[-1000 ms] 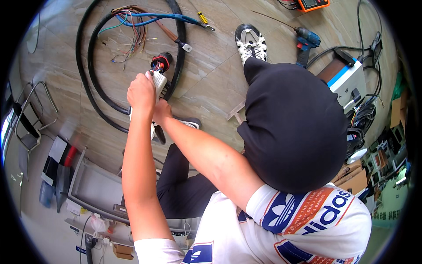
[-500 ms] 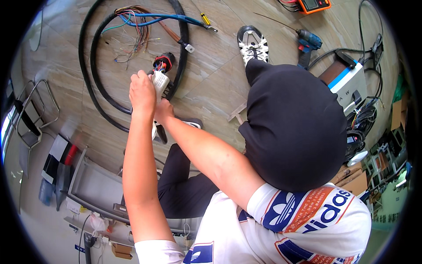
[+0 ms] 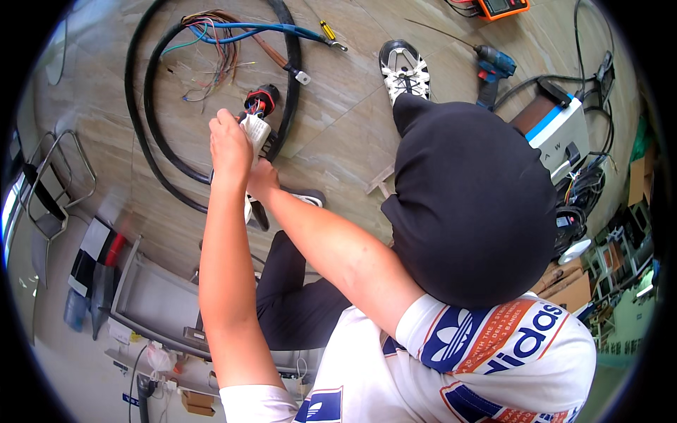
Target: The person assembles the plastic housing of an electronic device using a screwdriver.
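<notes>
A black hood point(image 3: 472, 204) fills the right foreground and hides the face entirely; below it a printed white shirt point(image 3: 451, 366) runs off the lower edge. Two bare forearms rise from there to the middle of the frame. The left hand point(image 3: 229, 144) is curled closed around a small white connector block point(image 3: 255, 130), seen from the back, so the fingertips cannot be made out. The right hand point(image 3: 262, 180) sits just beneath it, mostly covered by the left wrist; whether it grips anything cannot be told. The block sits at the end of a thick black cable point(image 3: 151, 134), beside a black plug with a red ring point(image 3: 262, 97). The cable loops twice on the tiled floor point(image 3: 338, 120), its far end fanning into one bundle of thin coloured wires point(image 3: 211, 35). Further out: one white shoe point(image 3: 405, 67), one yellow-handled screwdriver point(image 3: 330, 34), one blue drill point(image 3: 493, 65), and an orange meter point(image 3: 499, 7) cut by the top rim. A grey metal tray point(image 3: 151, 303) lies lower left, its contents blurred.
</notes>
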{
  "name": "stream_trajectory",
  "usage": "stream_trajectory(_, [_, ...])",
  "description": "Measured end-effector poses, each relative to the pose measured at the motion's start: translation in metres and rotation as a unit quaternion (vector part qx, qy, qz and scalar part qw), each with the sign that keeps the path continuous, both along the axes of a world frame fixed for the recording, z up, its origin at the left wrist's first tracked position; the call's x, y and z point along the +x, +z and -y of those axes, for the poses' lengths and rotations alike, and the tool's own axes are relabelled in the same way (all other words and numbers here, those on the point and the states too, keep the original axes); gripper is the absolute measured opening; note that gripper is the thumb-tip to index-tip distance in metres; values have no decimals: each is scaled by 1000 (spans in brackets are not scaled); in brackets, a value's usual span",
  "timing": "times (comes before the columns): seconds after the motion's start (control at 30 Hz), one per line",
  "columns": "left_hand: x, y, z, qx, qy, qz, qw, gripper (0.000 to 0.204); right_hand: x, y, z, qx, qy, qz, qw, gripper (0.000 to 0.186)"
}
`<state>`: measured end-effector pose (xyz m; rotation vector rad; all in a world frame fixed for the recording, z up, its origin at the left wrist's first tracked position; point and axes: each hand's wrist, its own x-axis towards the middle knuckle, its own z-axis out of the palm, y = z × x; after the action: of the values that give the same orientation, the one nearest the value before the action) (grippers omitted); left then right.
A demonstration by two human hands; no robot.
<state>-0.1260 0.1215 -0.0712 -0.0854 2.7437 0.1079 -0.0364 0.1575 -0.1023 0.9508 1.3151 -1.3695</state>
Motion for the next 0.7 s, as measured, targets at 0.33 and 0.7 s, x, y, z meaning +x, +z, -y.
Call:
stream_trajectory(0.33, [-16,10,-12,-94,144,133,976,34,1,-3,-3,-31,-18,-9,999,74])
stream_trajectory(0.7, [1,4,7,-34,-12,-13,999,29,1,2,-1,6,-14,-7,1000,73])
